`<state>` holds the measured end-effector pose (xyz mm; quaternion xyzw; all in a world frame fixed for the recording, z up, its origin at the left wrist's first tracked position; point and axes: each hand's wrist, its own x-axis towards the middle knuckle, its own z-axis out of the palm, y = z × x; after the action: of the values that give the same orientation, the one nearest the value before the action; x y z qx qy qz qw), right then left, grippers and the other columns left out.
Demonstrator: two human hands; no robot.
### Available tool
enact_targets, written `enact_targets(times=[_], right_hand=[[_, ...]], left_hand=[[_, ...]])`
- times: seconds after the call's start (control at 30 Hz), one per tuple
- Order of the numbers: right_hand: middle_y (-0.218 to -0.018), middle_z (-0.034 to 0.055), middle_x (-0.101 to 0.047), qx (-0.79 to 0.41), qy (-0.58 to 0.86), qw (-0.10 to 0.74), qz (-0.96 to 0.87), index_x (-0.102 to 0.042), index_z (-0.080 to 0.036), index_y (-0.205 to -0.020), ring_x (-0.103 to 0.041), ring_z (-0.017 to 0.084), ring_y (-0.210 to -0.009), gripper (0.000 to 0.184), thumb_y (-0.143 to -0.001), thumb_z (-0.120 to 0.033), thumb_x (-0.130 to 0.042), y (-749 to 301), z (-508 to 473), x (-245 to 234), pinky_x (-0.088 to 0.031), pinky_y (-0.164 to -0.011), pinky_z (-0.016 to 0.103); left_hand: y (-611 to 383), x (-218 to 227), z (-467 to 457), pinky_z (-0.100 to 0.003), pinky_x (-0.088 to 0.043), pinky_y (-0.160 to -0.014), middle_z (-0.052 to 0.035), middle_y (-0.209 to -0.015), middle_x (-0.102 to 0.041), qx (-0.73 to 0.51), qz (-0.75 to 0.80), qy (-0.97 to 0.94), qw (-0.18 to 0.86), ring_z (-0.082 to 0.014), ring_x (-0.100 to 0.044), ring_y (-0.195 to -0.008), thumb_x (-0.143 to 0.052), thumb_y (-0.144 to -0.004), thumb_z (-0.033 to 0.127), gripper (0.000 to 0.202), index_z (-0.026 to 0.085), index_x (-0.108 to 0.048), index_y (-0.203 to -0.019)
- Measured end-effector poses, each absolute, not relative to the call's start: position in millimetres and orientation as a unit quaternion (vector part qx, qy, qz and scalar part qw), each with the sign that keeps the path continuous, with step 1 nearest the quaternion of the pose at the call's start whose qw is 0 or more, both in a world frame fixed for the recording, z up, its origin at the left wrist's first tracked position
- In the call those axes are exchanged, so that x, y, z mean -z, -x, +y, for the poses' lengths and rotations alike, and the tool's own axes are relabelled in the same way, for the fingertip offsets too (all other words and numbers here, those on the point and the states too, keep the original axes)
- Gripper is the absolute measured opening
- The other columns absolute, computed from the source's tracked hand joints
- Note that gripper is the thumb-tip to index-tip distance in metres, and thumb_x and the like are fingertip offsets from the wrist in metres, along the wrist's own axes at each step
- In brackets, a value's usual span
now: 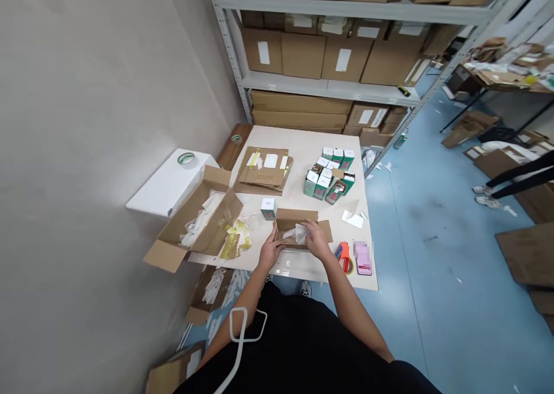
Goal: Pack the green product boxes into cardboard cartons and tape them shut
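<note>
A small open cardboard box [298,215] stands at the table's near edge, its flaps spread. My left hand [270,250] is closed on the box's left wall. Over the right side, my right hand [317,239] reaches in with fingers closed on a piece of whitish translucent wrapping [300,232]; its fingertips are partly hidden. Just behind the box's left corner stands a green-and-white small carton [269,208]. Several similar green-and-white cartons [322,183] are grouped farther back on the right.
Flattened cardboard [264,175] lies at the back left. A large open carton [216,226] holds white packing. An orange tape dispenser [344,255] and a pink phone [363,260] lie at the right front. Shelving [329,85] with boxes stands behind; another person's legs [519,177] show far right.
</note>
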<state>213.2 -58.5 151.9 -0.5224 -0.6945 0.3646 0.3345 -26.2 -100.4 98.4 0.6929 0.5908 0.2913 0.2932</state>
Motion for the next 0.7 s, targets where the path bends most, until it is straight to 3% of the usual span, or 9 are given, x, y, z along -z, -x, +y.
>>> enact_targets(times=[0.13,0.23,0.33,0.43,0.57,0.7], right_hand=[[-0.153,0.0096,-0.056,-0.335,0.602,0.346,-0.637,-0.063,-0.023,-0.142,-0.048,0.026,-0.147,0.061,-0.084,-0.012,-0.048,-213.1,-51.9,-145.7,-0.036,-0.126,0.049],[-0.152,0.0093,-0.058,-0.347,0.627,0.329,-0.614,-0.058,-0.024,-0.148,-0.049,0.027,-0.146,0.064,-0.085,-0.014,-0.049,-199.7,-48.6,-142.2,-0.037,-0.125,0.049],[-0.152,0.0087,-0.059,-0.37,0.633,0.312,-0.604,-0.055,-0.025,-0.152,-0.048,0.028,-0.147,0.065,-0.088,-0.018,-0.051,-176.5,-41.3,-137.6,-0.035,-0.126,0.05],[-0.156,0.0073,-0.055,-0.401,0.63,0.293,-0.597,-0.054,-0.025,-0.153,-0.044,0.028,-0.151,0.06,-0.093,-0.028,-0.053,-146.7,-26.5,-130.1,-0.031,-0.128,0.05],[-0.159,0.0069,-0.052,-0.482,0.602,0.269,-0.577,-0.054,-0.026,-0.153,-0.038,0.028,-0.155,0.062,-0.094,-0.045,-0.058,-103.1,3.1,-115.8,-0.023,-0.13,0.048],[-0.163,0.008,-0.047,-0.532,0.605,0.265,-0.529,-0.047,-0.024,-0.158,-0.031,0.025,-0.158,0.074,-0.095,-0.062,-0.053,-61.1,31.5,-98.7,-0.019,-0.131,0.047]], left_hand=[[21.8,-65.3,-67.6,-0.045,-0.04,-0.122,-0.0131,-0.171,-0.029,-0.224,0.56,-0.709,0.366,-0.0308,-0.039,-0.153,-0.066,-0.089,0.024,0.027,0.018,-0.078,-0.113],[24.2,-42.7,-56.4,-0.049,-0.046,-0.116,-0.018,-0.168,-0.036,-0.162,0.582,-0.686,0.405,-0.0355,-0.045,-0.149,-0.071,-0.085,0.028,0.032,0.016,-0.075,-0.115],[31.6,-31.8,-51.9,-0.048,-0.049,-0.112,-0.0182,-0.163,-0.044,-0.153,0.585,-0.684,0.408,-0.0333,-0.051,-0.145,-0.071,-0.083,0.031,0.04,0.018,-0.073,-0.121],[45.9,-36.2,-43.5,-0.047,-0.051,-0.111,-0.015,-0.157,-0.052,-0.178,0.57,-0.7,0.392,-0.03,-0.054,-0.142,-0.069,-0.083,0.026,0.046,0.022,-0.07,-0.129],[76.4,-56.9,-18.3,-0.045,-0.048,-0.116,-0.012,-0.141,-0.067,-0.234,0.6,-0.68,0.349,-0.0276,-0.061,-0.134,-0.058,-0.089,0.015,0.039,0.021,-0.074,-0.124],[108.5,-75.4,16.5,-0.042,-0.048,-0.114,-0.0108,-0.139,-0.067,-0.295,0.633,-0.635,0.331,-0.0265,-0.062,-0.129,-0.049,-0.094,0.015,0.045,0.022,-0.067,-0.135]])
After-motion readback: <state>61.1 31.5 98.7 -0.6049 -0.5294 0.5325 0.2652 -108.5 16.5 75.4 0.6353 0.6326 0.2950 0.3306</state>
